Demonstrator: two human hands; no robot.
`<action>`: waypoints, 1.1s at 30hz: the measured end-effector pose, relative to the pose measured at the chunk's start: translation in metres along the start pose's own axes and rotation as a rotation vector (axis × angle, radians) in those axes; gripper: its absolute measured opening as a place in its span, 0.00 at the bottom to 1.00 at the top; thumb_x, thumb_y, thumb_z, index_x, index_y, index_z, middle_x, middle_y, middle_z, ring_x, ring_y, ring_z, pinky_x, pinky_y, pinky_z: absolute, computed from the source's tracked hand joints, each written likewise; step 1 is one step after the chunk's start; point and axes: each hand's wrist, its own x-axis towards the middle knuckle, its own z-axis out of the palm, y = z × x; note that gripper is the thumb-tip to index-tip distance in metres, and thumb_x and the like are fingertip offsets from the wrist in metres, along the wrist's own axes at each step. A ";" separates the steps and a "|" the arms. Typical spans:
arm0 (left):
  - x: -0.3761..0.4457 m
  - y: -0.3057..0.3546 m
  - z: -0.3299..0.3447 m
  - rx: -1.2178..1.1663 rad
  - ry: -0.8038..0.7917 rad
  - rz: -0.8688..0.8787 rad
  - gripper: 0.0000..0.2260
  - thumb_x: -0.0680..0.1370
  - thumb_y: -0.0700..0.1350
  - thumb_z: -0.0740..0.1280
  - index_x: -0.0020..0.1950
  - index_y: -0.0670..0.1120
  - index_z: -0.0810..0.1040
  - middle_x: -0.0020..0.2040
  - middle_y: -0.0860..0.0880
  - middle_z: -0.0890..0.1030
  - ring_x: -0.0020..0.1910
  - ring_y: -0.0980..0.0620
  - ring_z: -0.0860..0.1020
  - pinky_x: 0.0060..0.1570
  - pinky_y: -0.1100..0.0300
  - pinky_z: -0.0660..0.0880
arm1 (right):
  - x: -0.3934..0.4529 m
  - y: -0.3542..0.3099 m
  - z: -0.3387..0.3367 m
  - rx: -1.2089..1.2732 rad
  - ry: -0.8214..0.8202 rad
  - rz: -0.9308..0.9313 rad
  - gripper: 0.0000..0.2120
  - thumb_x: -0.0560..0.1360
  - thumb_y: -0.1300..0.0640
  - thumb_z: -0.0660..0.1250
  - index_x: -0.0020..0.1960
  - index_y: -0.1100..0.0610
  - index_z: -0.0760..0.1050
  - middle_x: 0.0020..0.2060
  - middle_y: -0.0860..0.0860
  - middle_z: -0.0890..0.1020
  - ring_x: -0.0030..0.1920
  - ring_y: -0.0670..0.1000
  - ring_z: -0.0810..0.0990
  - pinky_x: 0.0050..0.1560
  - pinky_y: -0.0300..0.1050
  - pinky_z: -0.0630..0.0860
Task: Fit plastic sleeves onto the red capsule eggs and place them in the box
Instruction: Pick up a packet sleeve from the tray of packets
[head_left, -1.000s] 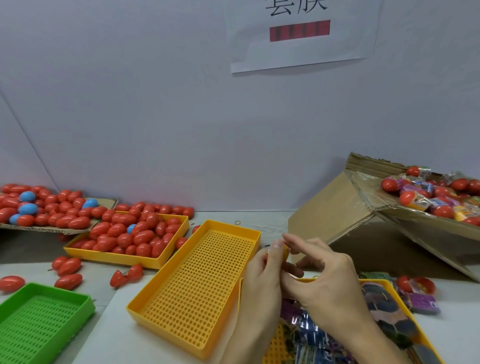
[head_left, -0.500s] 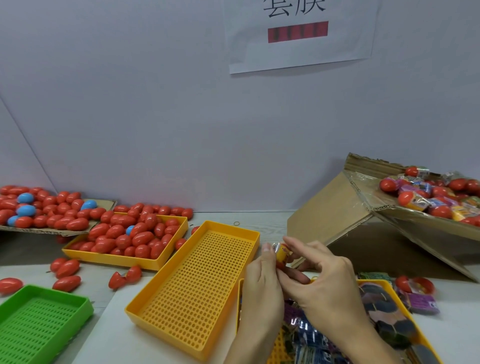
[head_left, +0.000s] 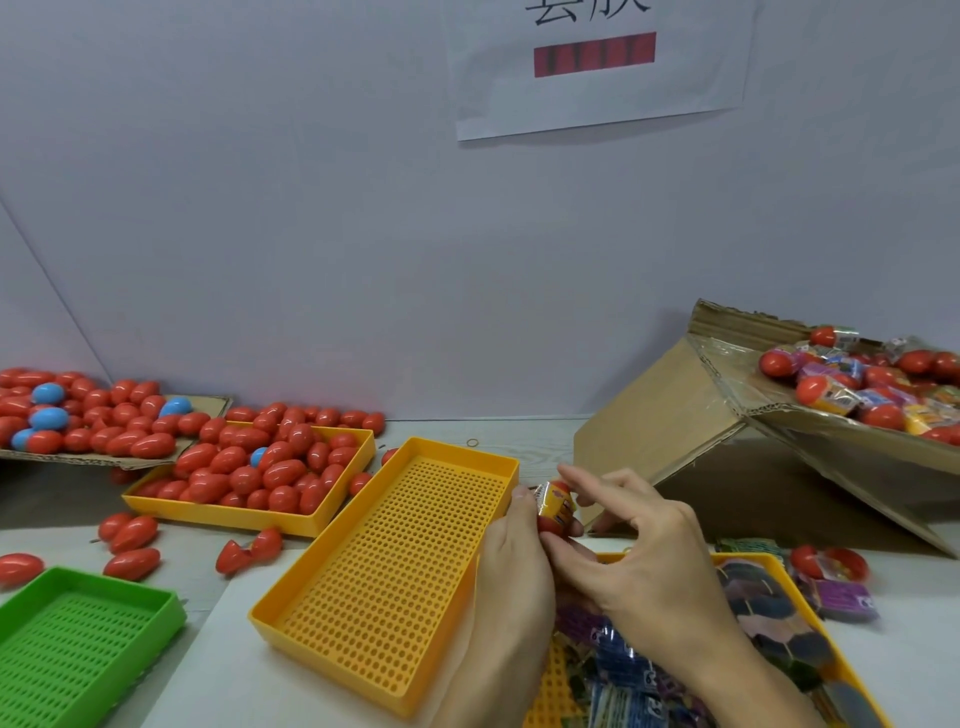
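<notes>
Two hands engaged, one egg in work. Cardboard box (head_left: 737, 447) at right, tilted toward the bench, already holding a good heap of sleeved eggs (head_left: 852, 384); counted as finished stock, number not readable. Perforated yellow tray (head_left: 395, 566) at centre, nothing in it. Second yellow tray (head_left: 249, 514) at left, loaded with bare red capsule eggs (head_left: 249, 473), a few blue among them; more bare eggs heaped on a cardboard sheet (head_left: 104, 457) behind and scattered loose on the table in front. Green tray (head_left: 78, 649) at lower left, also holding nothing. Third yellow tray (head_left: 753, 561) under the wrists, stocked with flat printed plastic sleeves (head_left: 623, 675); supply judged ample. Left hand (head_left: 511, 566) curled round the lower end of the egg in work (head_left: 557, 512), gripping it upright above the near corner of the centre tray. Right hand (head_left: 639, 561) just beside it, fingertips (head_left: 571, 475) pinching at the yellow sleeve (head_left: 555, 501) wrapped about the egg's upper part, red shell showing below. Sleeve judged part-seated only; full depth not confirmed. Remaining for this piece: seat the sleeve fully, transfer to the box. Remaining overall: large bare stock at left untouched, so task judged well short of complete. Two further sleeved pieces (head_left: 831, 571) lying loose on the table at right, outside the box.
</notes>
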 end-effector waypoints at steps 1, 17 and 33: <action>0.001 -0.001 0.000 -0.027 0.013 -0.009 0.29 0.85 0.54 0.53 0.30 0.49 0.83 0.28 0.46 0.80 0.28 0.50 0.79 0.34 0.55 0.76 | 0.000 0.000 0.000 0.008 0.002 0.002 0.28 0.68 0.51 0.78 0.66 0.42 0.75 0.47 0.39 0.78 0.47 0.42 0.77 0.44 0.29 0.74; -0.008 0.006 0.002 0.139 0.048 0.238 0.19 0.84 0.48 0.59 0.40 0.40 0.81 0.36 0.34 0.81 0.40 0.31 0.80 0.46 0.33 0.78 | 0.004 0.005 -0.002 -0.124 0.026 -0.011 0.30 0.70 0.50 0.77 0.70 0.47 0.74 0.45 0.41 0.78 0.46 0.42 0.76 0.46 0.35 0.76; -0.006 0.004 0.004 -0.024 0.035 0.181 0.15 0.82 0.48 0.64 0.40 0.52 0.87 0.39 0.44 0.86 0.41 0.44 0.85 0.40 0.54 0.82 | 0.006 0.002 -0.006 -0.154 -0.007 -0.004 0.31 0.70 0.51 0.77 0.71 0.47 0.72 0.45 0.39 0.77 0.47 0.39 0.76 0.46 0.31 0.76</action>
